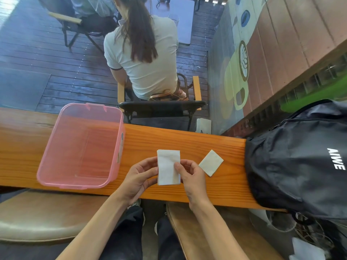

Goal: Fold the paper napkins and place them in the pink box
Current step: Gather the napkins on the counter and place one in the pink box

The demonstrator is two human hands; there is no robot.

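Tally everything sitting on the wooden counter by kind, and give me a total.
White paper napkins: 2, the one held in both hands and the small folded one lying to its right
Translucent pink plastic box: 1, nothing in it
Black fabric backpack: 1, at the counter's right end
Total: 4

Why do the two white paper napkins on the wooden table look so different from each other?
The larger white paper napkin is pinched at its sides by the left hand and right hand; the smaller folded napkin lies untouched to the right. The held one is a longer rectangle and brighter; the small one is compact and duller. The held one sits straight; the small one lies turned at an angle. Both rest on the orange wooden table, outside the pink plastic box.
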